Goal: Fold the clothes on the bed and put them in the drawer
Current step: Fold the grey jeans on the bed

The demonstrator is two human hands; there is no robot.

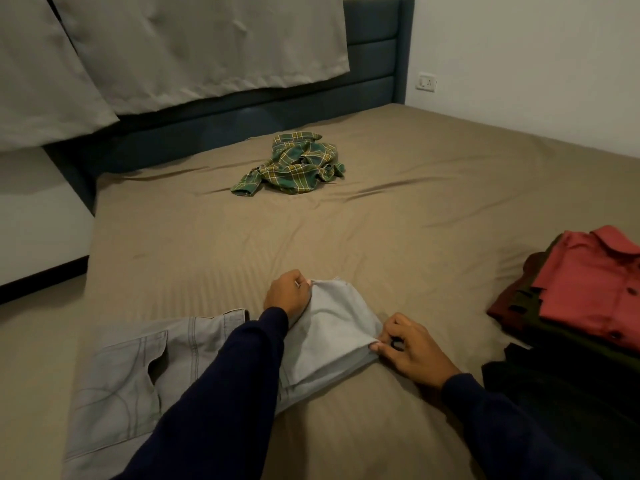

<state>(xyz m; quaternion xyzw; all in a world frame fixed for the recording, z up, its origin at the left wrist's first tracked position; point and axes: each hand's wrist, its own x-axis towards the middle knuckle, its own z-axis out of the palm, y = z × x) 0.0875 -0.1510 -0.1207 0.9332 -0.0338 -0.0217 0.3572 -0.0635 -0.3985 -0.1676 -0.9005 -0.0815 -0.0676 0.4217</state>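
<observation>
Grey trousers (131,379) lie across the near part of the bed, waist end at the left with a pocket showing, leg end folded over in the middle. My left hand (287,297) pinches the far corner of that folded leg end. My right hand (410,348) pinches its near right corner. A crumpled green plaid shirt (294,164) lies further up the bed, out of reach of both hands. At the right edge sits a stack of folded clothes (571,327) with a red shirt on top and dark garments under it.
The tan bedsheet (398,220) covers the mattress. Grey pillows (194,46) lean against a dark blue headboard (374,46). A white wall with a socket (426,82) runs along the right side. The floor shows at the left edge.
</observation>
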